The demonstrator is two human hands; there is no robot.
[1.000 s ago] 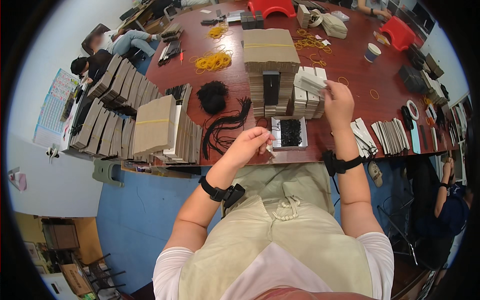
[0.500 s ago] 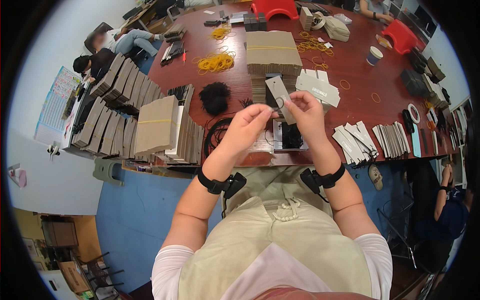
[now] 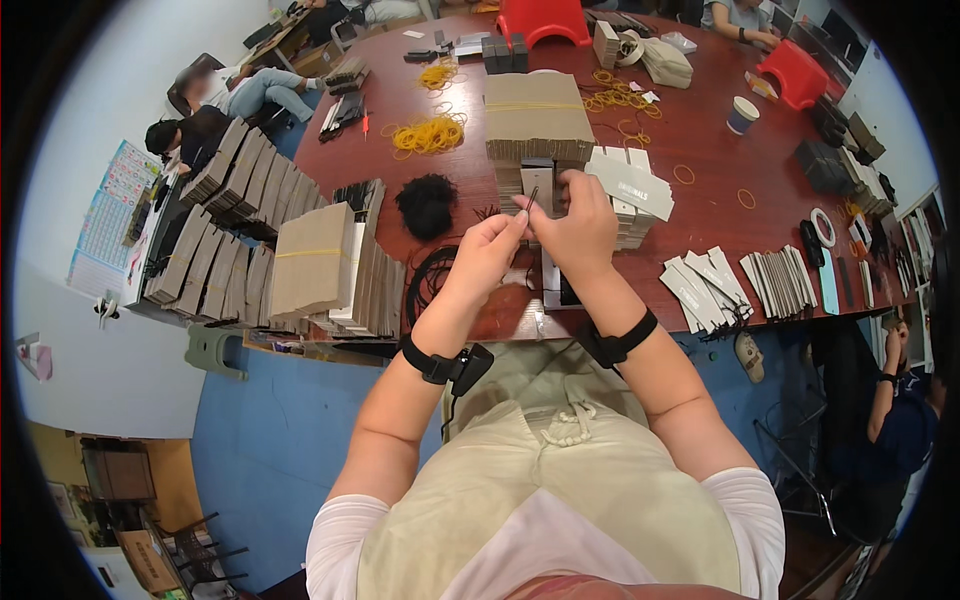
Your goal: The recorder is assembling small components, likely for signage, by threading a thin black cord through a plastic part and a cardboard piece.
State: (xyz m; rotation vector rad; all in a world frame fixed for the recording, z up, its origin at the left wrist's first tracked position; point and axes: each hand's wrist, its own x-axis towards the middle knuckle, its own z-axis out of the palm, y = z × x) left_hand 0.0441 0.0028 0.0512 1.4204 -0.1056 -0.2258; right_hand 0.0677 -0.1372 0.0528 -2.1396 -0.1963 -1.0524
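Above the near table edge, my two hands meet around a narrow grey hang tag [image 3: 538, 182]. My left hand [image 3: 484, 255] is closed, its thumb and forefinger pinching a thin black cord [image 3: 533, 196] in front of the tag. My right hand [image 3: 582, 228] is closed on the tag's lower right side, thumb tip close to the left fingertips. Its fingers partly hide the tag and where the cord passes. Below the right hand a box of black cords [image 3: 560, 286] is mostly covered. A black cord bundle [image 3: 432, 275] lies left of my left hand.
A tall banded stack of grey cards [image 3: 538, 105] stands straight ahead, with white tags [image 3: 632, 185] right of it. Corded tags [image 3: 706, 288] lie fanned near the right edge. Banded card stacks [image 3: 313, 255] fill the left. A black fluffy ball [image 3: 427, 206] and yellow rubber bands [image 3: 428, 135] lie beyond.
My right hand has moved left and turned inward, bringing its fingertips close to the left ones. The tag has shifted left and stands more upright, with more of it hidden.
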